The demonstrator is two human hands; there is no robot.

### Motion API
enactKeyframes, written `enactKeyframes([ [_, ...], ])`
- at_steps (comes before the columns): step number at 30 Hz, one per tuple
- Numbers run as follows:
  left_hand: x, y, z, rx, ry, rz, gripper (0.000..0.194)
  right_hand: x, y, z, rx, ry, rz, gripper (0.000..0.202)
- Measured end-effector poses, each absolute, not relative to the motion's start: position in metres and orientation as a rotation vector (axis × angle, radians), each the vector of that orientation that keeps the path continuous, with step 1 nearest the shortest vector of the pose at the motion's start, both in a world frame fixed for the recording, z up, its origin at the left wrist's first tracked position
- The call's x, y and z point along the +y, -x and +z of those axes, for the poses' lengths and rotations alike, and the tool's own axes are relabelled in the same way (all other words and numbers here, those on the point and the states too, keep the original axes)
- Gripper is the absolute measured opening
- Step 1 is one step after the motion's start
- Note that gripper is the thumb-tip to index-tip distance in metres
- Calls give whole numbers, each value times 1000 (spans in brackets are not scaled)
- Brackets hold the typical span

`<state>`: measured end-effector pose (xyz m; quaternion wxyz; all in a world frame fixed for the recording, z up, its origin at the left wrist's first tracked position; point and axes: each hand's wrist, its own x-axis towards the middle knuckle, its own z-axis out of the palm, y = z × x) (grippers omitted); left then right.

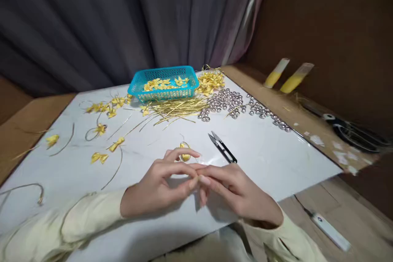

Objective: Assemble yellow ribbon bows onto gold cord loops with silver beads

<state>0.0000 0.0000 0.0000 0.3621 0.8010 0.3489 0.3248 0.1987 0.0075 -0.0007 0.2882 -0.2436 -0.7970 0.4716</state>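
Note:
My left hand [167,180] and my right hand [231,186] meet at their fingertips above the white tabletop near its front edge. Thumb and index finger are pressed together on each hand, and what lies between them is too small to make out. Just beyond the left fingers, a yellow piece with a gold loop [185,156] is partly covered. Black-handled thread snips [223,148] lie with blades apart behind my right hand. Yellow ribbon bows [99,157] and loose gold cords are scattered to the left.
A blue basket [167,95] with yellow bows stands at the back. Gold wires [181,107], silver beads [225,100] and a pile of yellow bows [210,82] lie around it. Two tubes with yellow contents [296,78] and black-handled scissors [353,133] are right.

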Motion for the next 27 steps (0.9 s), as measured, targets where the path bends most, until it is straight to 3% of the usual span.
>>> enactKeyframes([
  [27, 8, 2, 21, 936, -1858, 480, 13, 4, -194, -3, -2159, 678, 1276, 24],
])
